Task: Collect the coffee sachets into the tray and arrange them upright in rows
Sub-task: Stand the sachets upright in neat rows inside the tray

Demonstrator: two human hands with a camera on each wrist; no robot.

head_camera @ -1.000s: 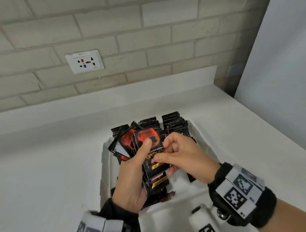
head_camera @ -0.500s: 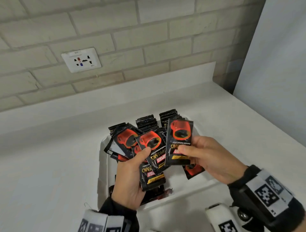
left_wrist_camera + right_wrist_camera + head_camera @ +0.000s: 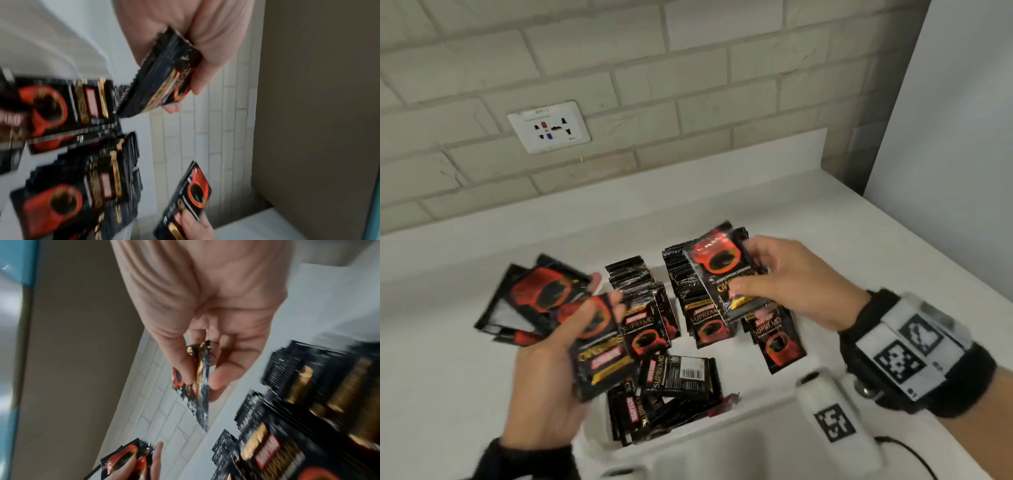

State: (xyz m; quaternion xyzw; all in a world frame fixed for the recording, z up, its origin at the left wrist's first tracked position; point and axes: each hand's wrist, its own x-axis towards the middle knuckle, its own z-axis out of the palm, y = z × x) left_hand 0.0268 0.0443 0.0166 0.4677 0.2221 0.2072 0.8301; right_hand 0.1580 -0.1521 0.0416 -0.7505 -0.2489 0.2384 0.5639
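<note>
My left hand [image 3: 571, 346] grips a fanned bunch of black-and-red coffee sachets [image 3: 541, 301] [image 3: 164, 78] above the tray's left side. Between thumb and fingers, my right hand [image 3: 767, 277] pinches a single sachet [image 3: 722, 267] [image 3: 201, 386] over the back right row. The white tray [image 3: 722, 435] holds upright rows of sachets [image 3: 688, 294] at the back. A few sachets [image 3: 777, 339] lean at the right. Several loose sachets [image 3: 671, 394] lie flat in a heap at the tray's front.
The tray sits on a white counter [image 3: 448, 377] against a brick wall with a socket plate [image 3: 549, 126]. A grey panel [image 3: 945, 137] closes the right side. A white wrist camera [image 3: 835, 421] hangs below my right wrist.
My right hand has drawn one sachet from the bunch and carried it right and back, over the upright rows. The left hand with its bunch has shifted left.
</note>
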